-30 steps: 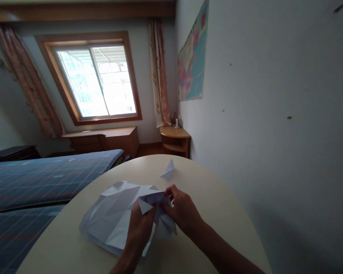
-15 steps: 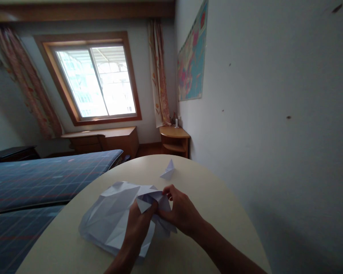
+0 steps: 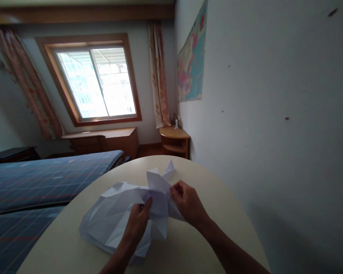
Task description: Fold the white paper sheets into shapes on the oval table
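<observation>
Since the earlier frame, the hands have drawn slightly apart and a flap of paper has risen from the sheet between them. The right hand [image 3: 187, 203] makes a narrow pinch on the flap's right edge, at 2 o'clock from the left hand [image 3: 135, 224], which is curled narrowly around a fold, with part of its grip hidden by the paper. This two-handed hold seems to keep the sheet's creased bulk apart from the raised flap [image 3: 157, 186].

The large creased white paper sheet [image 3: 111, 217] lies under and between the hands, touching the cream round table [image 3: 217, 217], and its folds stand up rather than lying flat. At 11 o'clock from the right hand, a small folded paper piece [image 3: 170, 171] sits just behind the flap's tip, apparently set aside on the table.

Farther out, a blue plaid bed [image 3: 42, 179] runs alongside the table at 9 to 10 o'clock. A wooden desk [image 3: 103, 139] stands under a bright window [image 3: 95, 82] at 11 o'clock, and a wall map [image 3: 191, 64] hangs at 12 to 1 o'clock.
</observation>
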Action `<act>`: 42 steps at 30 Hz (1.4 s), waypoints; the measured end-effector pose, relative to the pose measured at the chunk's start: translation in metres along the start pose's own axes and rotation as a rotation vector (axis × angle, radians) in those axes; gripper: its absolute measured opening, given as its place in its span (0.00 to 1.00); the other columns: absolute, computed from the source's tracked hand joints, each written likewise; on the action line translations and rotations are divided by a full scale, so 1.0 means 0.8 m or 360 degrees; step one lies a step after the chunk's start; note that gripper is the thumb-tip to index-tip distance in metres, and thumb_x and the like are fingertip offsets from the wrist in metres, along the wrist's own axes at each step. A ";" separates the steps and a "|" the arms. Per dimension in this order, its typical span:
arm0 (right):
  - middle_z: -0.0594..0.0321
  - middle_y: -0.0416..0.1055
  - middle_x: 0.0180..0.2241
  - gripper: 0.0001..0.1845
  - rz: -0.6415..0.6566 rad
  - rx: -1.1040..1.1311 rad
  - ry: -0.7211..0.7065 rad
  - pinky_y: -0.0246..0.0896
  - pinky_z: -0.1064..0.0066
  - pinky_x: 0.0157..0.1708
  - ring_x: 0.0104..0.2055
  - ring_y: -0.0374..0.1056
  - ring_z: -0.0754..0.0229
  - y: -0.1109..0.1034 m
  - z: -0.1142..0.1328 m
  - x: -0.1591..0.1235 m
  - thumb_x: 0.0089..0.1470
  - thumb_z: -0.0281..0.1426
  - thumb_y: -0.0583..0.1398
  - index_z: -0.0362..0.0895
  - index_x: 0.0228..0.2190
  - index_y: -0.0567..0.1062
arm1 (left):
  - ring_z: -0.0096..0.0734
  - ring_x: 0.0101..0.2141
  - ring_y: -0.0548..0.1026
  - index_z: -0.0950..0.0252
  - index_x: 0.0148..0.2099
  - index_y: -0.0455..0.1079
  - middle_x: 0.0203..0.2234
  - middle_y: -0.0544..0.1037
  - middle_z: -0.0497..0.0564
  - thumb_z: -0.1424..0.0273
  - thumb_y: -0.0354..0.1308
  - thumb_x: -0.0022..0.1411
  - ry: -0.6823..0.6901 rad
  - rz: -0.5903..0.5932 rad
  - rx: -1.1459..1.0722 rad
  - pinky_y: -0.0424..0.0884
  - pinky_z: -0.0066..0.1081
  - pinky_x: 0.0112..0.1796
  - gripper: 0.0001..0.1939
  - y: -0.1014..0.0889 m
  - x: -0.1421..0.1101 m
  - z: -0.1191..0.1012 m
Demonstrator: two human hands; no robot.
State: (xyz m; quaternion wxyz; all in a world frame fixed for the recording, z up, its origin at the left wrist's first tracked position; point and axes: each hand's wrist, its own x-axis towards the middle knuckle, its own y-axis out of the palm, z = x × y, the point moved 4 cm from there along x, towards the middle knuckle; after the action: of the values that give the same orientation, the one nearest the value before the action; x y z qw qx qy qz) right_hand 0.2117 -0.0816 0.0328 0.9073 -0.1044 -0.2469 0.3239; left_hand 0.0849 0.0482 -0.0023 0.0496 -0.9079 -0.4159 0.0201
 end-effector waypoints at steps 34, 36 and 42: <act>0.69 0.68 0.32 0.20 0.0340 0.1117 0.0138 0.56 0.79 0.19 0.23 0.64 0.67 0.039 0.033 0.001 0.51 0.41 0.58 0.51 0.40 0.54 | 0.45 0.32 0.77 0.69 0.42 0.71 0.31 0.78 0.57 0.60 0.66 0.44 -0.0316 0.0180 -0.0884 0.72 0.34 0.29 0.25 -0.049 -0.060 -0.027; 0.68 0.67 0.35 0.18 0.0354 0.1026 0.0108 0.59 0.78 0.21 0.26 0.65 0.67 0.044 0.037 -0.007 0.51 0.40 0.58 0.51 0.40 0.55 | 0.46 0.32 0.77 0.69 0.40 0.72 0.31 0.79 0.56 0.60 0.66 0.42 -0.0266 0.0124 -0.0894 0.72 0.34 0.31 0.23 -0.049 -0.063 -0.021; 0.60 0.66 0.44 0.41 0.0807 0.0944 0.0207 0.66 0.67 0.35 0.41 0.68 0.56 0.057 0.053 -0.050 0.38 0.38 0.67 0.51 0.50 0.52 | 0.45 0.36 0.76 0.67 0.46 0.70 0.35 0.79 0.56 0.64 0.67 0.41 -0.0132 0.0005 -0.0735 0.72 0.35 0.35 0.28 -0.056 -0.057 -0.007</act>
State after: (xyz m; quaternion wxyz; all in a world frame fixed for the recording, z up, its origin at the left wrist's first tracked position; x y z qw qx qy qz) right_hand 0.1386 -0.0711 0.0379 0.8030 0.0843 -0.0510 0.5878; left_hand 0.0216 0.0425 0.0082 -0.1766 -0.8942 -0.4097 -0.0383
